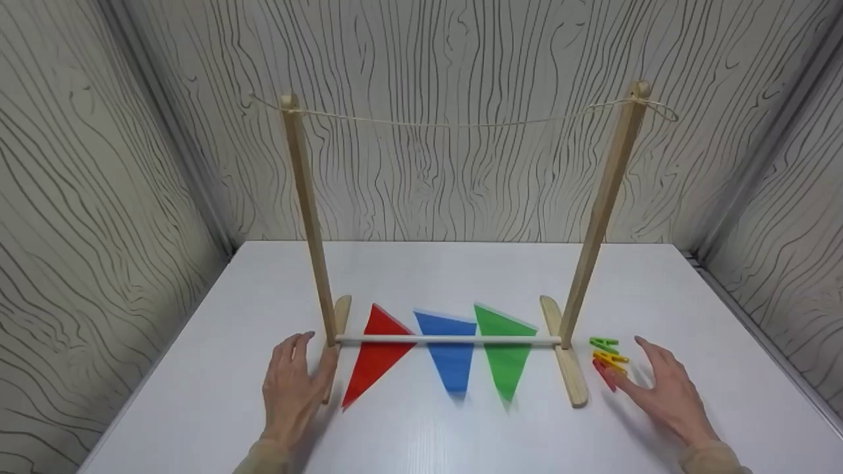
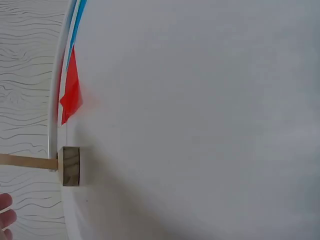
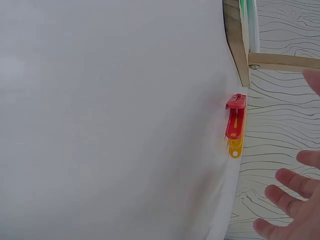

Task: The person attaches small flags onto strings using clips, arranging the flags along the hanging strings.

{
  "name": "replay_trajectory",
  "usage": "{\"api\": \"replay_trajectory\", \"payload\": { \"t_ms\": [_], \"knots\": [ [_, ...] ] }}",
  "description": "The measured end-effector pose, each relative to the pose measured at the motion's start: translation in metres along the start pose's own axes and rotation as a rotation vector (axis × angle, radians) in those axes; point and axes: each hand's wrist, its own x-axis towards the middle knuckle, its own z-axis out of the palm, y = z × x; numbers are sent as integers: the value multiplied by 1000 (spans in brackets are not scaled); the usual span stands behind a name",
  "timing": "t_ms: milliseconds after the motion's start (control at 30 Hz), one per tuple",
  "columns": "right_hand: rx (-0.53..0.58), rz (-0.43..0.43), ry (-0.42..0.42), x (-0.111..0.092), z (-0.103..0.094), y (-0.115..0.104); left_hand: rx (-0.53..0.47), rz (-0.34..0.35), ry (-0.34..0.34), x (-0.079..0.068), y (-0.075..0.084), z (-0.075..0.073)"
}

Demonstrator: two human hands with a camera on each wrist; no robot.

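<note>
My left hand [image 1: 290, 388], its fingers loosely bent, is beside the left foot [image 1: 342, 313] of a wooden stand, the thumb overlapping that foot in the head view. My right hand [image 1: 668, 398] is spread around the small clothespins, holding none. These are a green clothespin [image 1: 604, 343], a yellow clothespin [image 1: 612, 357] and a red clothespin [image 3: 235, 122]; in the head view the thumb tip overlaps their near end. Between the stand's feet lie a red pennant [image 1: 382, 359], a blue pennant [image 1: 451, 362] and a green pennant [image 1: 507, 362].
Two upright posts [image 1: 308, 217] rise from the feet, joined low down by a white rod [image 1: 448, 339] that passes over the pennants. A thin string [image 1: 408, 124], sagging slightly, is tied between the post tops. Wood-patterned panels [image 1: 448, 184] enclose the white table [image 1: 421, 270].
</note>
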Motion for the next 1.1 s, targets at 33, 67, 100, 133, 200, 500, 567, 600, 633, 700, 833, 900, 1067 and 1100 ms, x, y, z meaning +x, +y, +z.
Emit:
{"api": "replay_trajectory", "payload": {
  "t_ms": [33,67,100,133,200,500,567,600,633,700,833,900,1067,1100],
  "knots": [
    [11,19,-3,0,0,0,-14,16,18,-1,3,2],
    [25,35,-5,0,1,0,-25,34,33,-1,6,4],
    [43,45,-1,0,1,0,-30,55,46,-2,10,6],
    [61,60,-2,0,2,0,-37,72,55,-2,14,8],
    [89,85,-7,0,3,1,-46,100,66,-2,22,11],
    [153,156,-97,-1,5,4,-58,188,48,-4,60,28],
    [163,161,-100,0,5,4,-60,208,38,-4,68,33],
    [170,166,-101,0,6,4,-67,215,30,-5,72,36],
    [181,173,-105,0,6,3,-82,221,18,-5,76,38],
    [205,192,-115,1,7,3,-134,222,-23,-6,85,43],
    [244,230,-139,3,10,2,-208,228,-92,-9,101,53],
    [248,241,-143,4,10,3,-226,232,-130,-11,109,58],
    [242,256,-140,4,12,3,-231,243,-242,-13,127,67],
    [243,262,-141,4,13,3,-231,249,-260,-14,130,69]
  ]
}}
